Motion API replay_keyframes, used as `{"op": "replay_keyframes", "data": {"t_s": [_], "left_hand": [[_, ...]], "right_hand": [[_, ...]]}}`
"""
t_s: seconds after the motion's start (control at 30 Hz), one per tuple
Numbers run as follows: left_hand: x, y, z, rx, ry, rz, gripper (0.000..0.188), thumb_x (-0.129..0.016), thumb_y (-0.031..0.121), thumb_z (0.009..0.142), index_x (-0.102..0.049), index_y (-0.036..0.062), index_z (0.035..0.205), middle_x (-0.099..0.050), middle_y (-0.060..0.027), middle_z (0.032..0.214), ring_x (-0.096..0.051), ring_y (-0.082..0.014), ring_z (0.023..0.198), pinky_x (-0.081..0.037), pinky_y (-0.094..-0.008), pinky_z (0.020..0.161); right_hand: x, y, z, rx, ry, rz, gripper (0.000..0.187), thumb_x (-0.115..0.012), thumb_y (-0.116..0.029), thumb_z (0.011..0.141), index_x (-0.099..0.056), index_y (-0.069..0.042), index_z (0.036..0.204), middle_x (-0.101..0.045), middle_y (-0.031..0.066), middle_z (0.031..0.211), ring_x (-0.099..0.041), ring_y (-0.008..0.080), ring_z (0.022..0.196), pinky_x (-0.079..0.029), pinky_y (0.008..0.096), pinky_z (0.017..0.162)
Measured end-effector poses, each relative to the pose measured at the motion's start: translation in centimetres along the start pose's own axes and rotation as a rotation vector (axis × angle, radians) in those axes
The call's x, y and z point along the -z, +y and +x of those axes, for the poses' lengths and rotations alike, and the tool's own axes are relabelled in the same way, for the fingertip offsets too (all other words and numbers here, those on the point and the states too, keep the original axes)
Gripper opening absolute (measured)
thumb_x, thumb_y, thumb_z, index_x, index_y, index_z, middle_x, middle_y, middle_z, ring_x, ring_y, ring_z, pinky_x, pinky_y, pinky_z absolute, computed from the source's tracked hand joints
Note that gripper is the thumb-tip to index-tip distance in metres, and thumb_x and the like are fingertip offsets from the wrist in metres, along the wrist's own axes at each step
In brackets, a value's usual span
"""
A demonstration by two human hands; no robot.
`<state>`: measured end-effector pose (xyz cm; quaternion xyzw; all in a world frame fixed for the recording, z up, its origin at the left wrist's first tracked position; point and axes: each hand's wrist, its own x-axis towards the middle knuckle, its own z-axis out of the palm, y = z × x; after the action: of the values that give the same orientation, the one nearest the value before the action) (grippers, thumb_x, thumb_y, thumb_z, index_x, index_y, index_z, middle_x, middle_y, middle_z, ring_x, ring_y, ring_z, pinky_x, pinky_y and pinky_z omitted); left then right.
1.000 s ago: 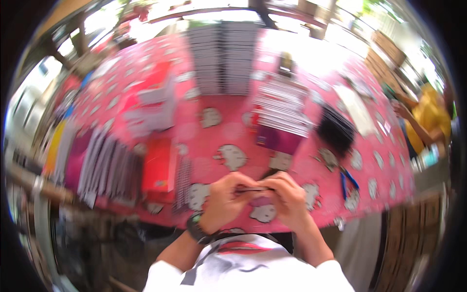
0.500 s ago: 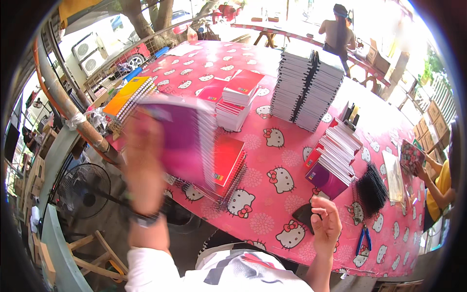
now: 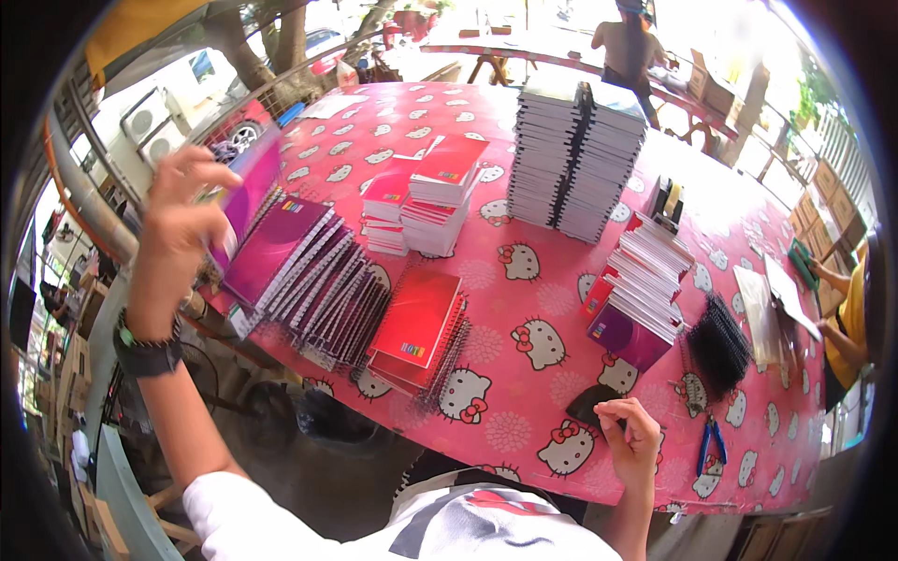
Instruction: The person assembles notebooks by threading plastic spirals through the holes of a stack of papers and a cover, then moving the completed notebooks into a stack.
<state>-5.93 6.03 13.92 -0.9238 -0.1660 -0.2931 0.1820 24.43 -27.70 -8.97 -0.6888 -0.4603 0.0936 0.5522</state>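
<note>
Notebook [image 3: 254, 194] (purple cover) was noted tilted at the left end of a spiral-bound row [image 3: 327, 285] on the pink worktop [image 3: 500, 304]. Left hand [image 3: 175, 222] was raised just beside it, unclenched, loosely bent; contact could not be determined. Right hand [image 3: 632, 435] was held half-curled, ungripping, near a dark flat object [image 3: 586, 404].

We worked at a broad table [image 3: 496, 313] covered in pink cartoon-cat cloth, in an open-sided space where strong daylight bleached the far end. Beyond stood a trestle table [image 3: 561, 62]. Leftward we had a tree trunk [image 3: 238, 49] and outdoor air-conditioner units [image 3: 144, 120]; rightward, cardboard cartons [image 3: 829, 190] and a white slatted fence [image 3: 846, 131]. Below us lay dark floor [image 3: 285, 477].
</note>
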Motion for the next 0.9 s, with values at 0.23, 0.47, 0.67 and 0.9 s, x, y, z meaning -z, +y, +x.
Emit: {"op": "replay_keyframes", "data": {"t_s": [0.23, 0.47, 0.67, 0.9], "left_hand": [[-4.1, 1.7, -2.4, 0.306, -0.26, -0.595, 0.023, -0.054, 0.0, 0.081, -0.065, -0.0036, 0.101, -0.066, -0.0174, 0.107, -0.06, -0.0284, 0.107, -0.043, -0.0356, 0.097], [-6.2, 2.3, -3.6, 0.153, -0.025, -0.121, 0.024, -0.059, 0.001, 0.082, -0.062, -0.0015, 0.105, -0.064, -0.0156, 0.11, -0.059, -0.0313, 0.105, -0.043, -0.0402, 0.095], [-8.2, 11.6, -4.9, 0.073, 0.007, -0.82, 0.02, -0.062, 0.02, 0.087, -0.057, 0.0014, 0.094, -0.058, -0.02, 0.113, -0.054, -0.0326, 0.107, -0.041, -0.0447, 0.095], [-15.4, 28.4, -0.4, -0.059, 0.074, -0.849, 0.033, -0.071, 0.007, 0.075, -0.064, 0.0059, 0.107, -0.065, -0.0098, 0.106, -0.059, -0.0296, 0.103, -0.044, -0.0409, 0.092]], "right_hand": [[0.9, 3.6, 1.6, 0.127, -0.01, -0.14, 0.013, -0.065, 0.001, 0.077, -0.064, -0.001, 0.089, -0.065, 0.0118, 0.086, -0.061, 0.0269, 0.079, -0.049, 0.0336, 0.072], [6.4, 10.4, 7.5, 0.239, 0.227, -0.986, 0.029, -0.072, -0.019, 0.074, -0.063, -0.01, 0.1, -0.061, 0.0028, 0.103, -0.053, 0.0233, 0.101, -0.04, 0.0381, 0.09], [6.2, 11.1, 8.3, 0.243, 0.251, -0.846, 0.024, -0.071, -0.017, 0.074, -0.062, -0.011, 0.095, -0.062, 0.0038, 0.095, -0.055, 0.0238, 0.099, -0.04, 0.0388, 0.091], [1.9, 2.4, 4.2, 0.289, 0.117, -0.367, 0.021, -0.073, -0.003, 0.066, -0.063, -0.006, 0.084, -0.061, 0.0082, 0.079, -0.059, 0.0276, 0.079, -0.05, 0.0365, 0.071]]}}
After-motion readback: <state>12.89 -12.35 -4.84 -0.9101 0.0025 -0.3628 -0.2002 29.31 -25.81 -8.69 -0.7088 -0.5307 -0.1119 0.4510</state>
